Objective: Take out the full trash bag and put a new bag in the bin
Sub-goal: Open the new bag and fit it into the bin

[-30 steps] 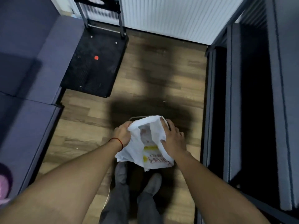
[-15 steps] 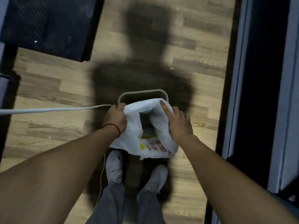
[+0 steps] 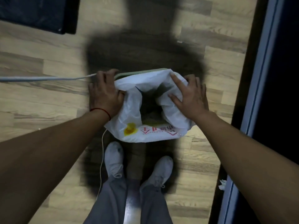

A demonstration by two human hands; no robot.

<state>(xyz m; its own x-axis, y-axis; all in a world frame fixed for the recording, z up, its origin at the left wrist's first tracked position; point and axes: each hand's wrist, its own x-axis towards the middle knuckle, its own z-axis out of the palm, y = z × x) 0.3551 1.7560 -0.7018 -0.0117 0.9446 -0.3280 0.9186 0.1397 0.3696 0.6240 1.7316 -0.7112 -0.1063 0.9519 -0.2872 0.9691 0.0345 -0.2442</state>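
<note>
A white plastic bag (image 3: 150, 131) with red print and a yellow mark sits open over a small pale green bin (image 3: 139, 72), of which only the far rim shows. My left hand (image 3: 105, 94) grips the bag's left edge at the bin's left side. My right hand (image 3: 189, 96) presses the bag's right edge down over the bin's right side, fingers spread on the plastic. The bag's mouth gapes between my hands, and its dark inside shows.
My two feet in light shoes (image 3: 113, 159) stand just behind the bin on the wood floor. A grey cable (image 3: 40, 78) runs in from the left to the bin. A dark mat (image 3: 38, 13) lies at the top left. A dark furniture frame (image 3: 262, 94) lines the right.
The view has tilted down and come closer. My hands have spread the bag's mouth wider and lowered it over the bin, covering more of the rim.
</note>
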